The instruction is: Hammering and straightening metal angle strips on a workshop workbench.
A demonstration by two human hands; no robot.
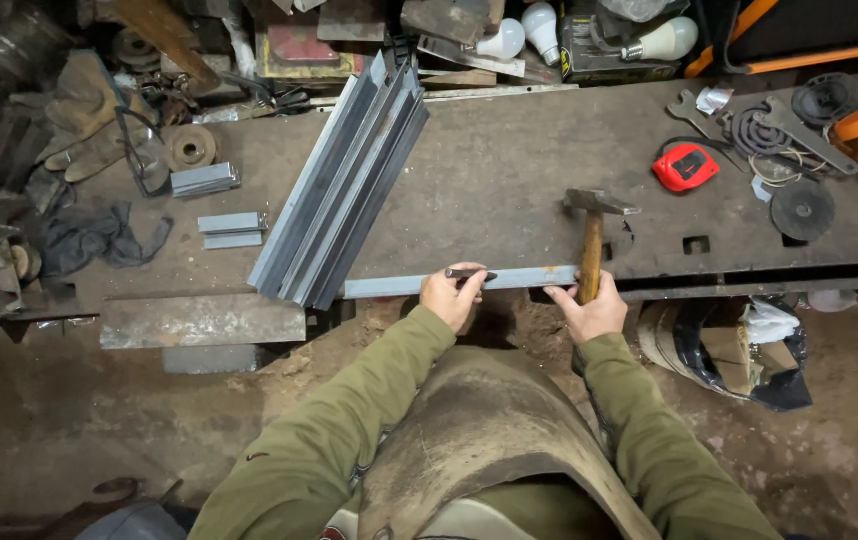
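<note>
Far left at nine o'clock: worn leather gloves (84, 125) and a dark rag (99, 238) on the rusty steel counter (509, 170). Next, short cut steel pieces (231, 229), then a bundle of long grey angle sections (344, 185) slanting from seven o'clock up to one o'clock. Along the counter's near edge, a flat steel strip (509, 279), long axis running nine to three o'clock, smooth grey with rust spotting toward its right end. Left hand (451, 293) closed around a small dark punch or marker (470, 273), tip lying across the strip just at twelve o'clock from the knuckles. Right hand (594, 312) gripping the wooden handle of a hammer (592, 235), shaft pointing to twelve o'clock, steel head resting on the counter beyond the strip. Both hands touching-close to the strip; left nearer its middle. Farther right at two o'clock: red tape measure (686, 166), spanners (739, 125), black grinding disc (802, 210).
</note>
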